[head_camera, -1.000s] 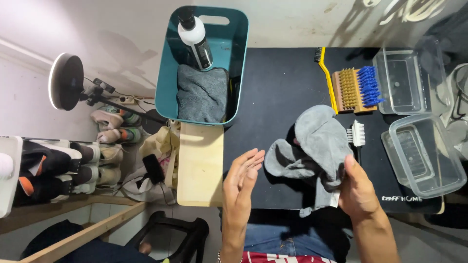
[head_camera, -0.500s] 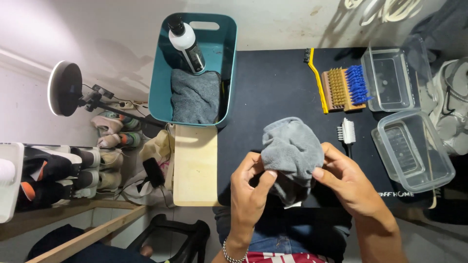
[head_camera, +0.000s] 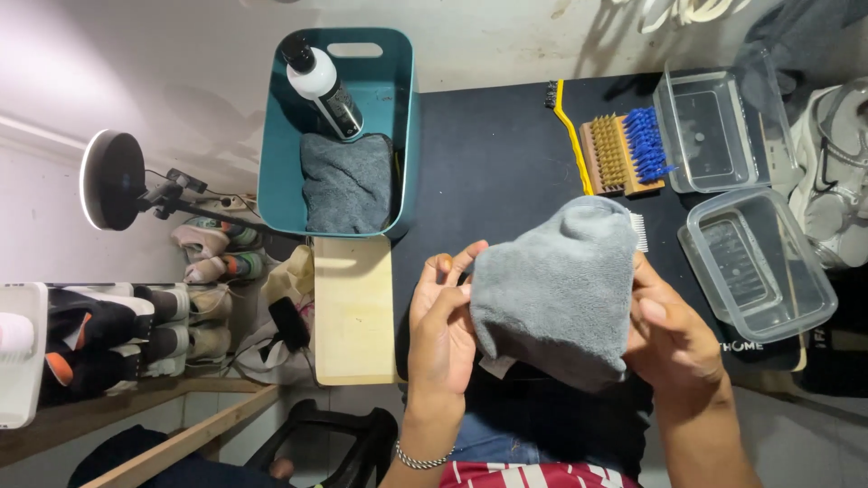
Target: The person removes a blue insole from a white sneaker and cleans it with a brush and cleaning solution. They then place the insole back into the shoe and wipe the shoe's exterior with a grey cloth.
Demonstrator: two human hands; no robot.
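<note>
Above a black mat (head_camera: 506, 172), the grey cloth (head_camera: 556, 289) hangs between both hands, left hand (head_camera: 443, 330) and right hand (head_camera: 674, 339) each gripping a side.

A cloth (head_camera: 556, 285) is held between both hands above the table (head_camera: 493, 163). To its left, a bin (head_camera: 402, 136) holds a bottle (head_camera: 325, 81); to its right lie brushes (head_camera: 628, 154) and two containers (head_camera: 759, 262).

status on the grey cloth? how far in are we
Done: brushes and two clear tubs are laid out on the black mat; a second grey cloth and a bottle sit in the teal bin. In hand: left hand and right hand hold the grey cloth above the mat. Left: tubs look empty, brushes untouched.
</note>
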